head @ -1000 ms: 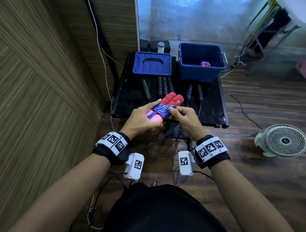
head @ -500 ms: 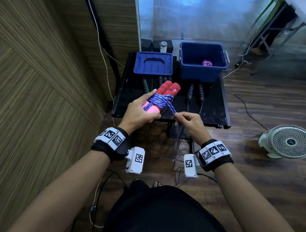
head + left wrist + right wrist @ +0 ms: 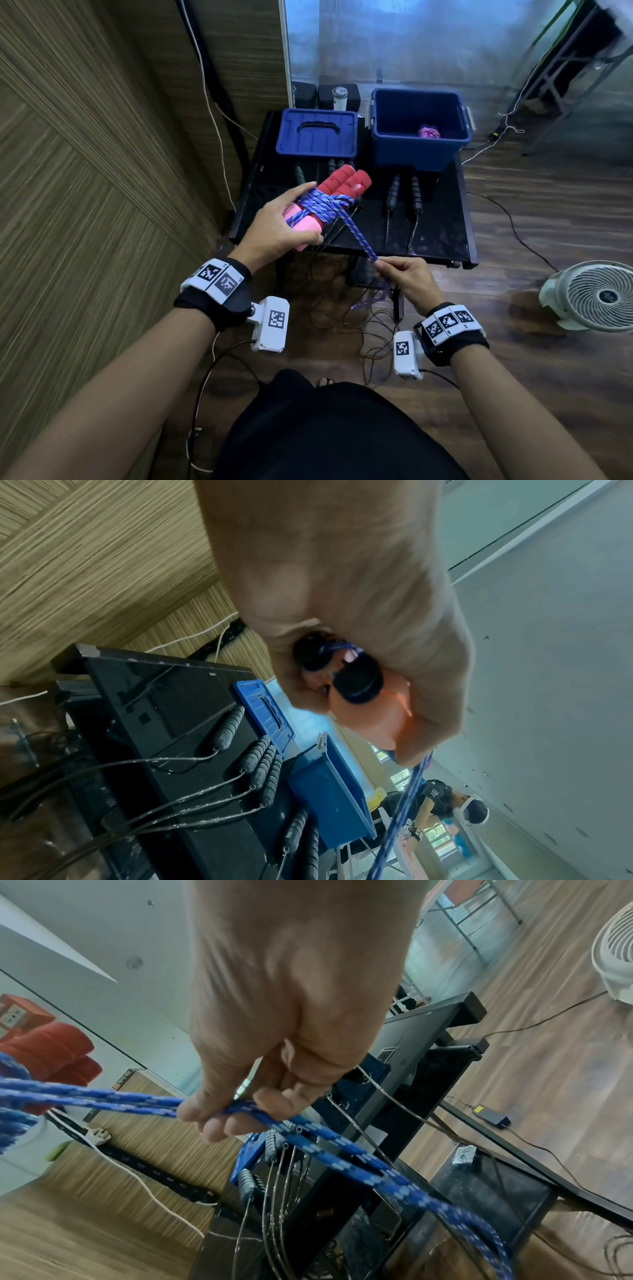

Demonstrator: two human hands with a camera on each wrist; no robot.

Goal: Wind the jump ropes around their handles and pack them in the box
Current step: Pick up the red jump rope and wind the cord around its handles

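Note:
My left hand [image 3: 274, 229] grips a pair of red and pink jump rope handles [image 3: 342, 183], held side by side above the black table [image 3: 438, 233]. Blue braided rope [image 3: 320, 205] is wound around their middle. From the bundle a doubled strand runs down and right to my right hand [image 3: 404, 277], which pinches the rope [image 3: 236, 1110] between thumb and fingers. The loose end [image 3: 370, 301] hangs below that hand. The open blue box [image 3: 419, 150] stands at the table's back right with a pink wound rope [image 3: 429, 132] inside.
The blue lid [image 3: 317, 135] lies left of the box. Several black-handled jump ropes [image 3: 404, 195] lie on the table, their thin cables hanging over the front edge. A white fan [image 3: 596, 296] stands on the floor at right. A wood-panelled wall runs along the left.
My right hand has moved from the bundle down and to the right, drawing the blue strand out taut. The left hand has lifted the handles slightly farther over the table.

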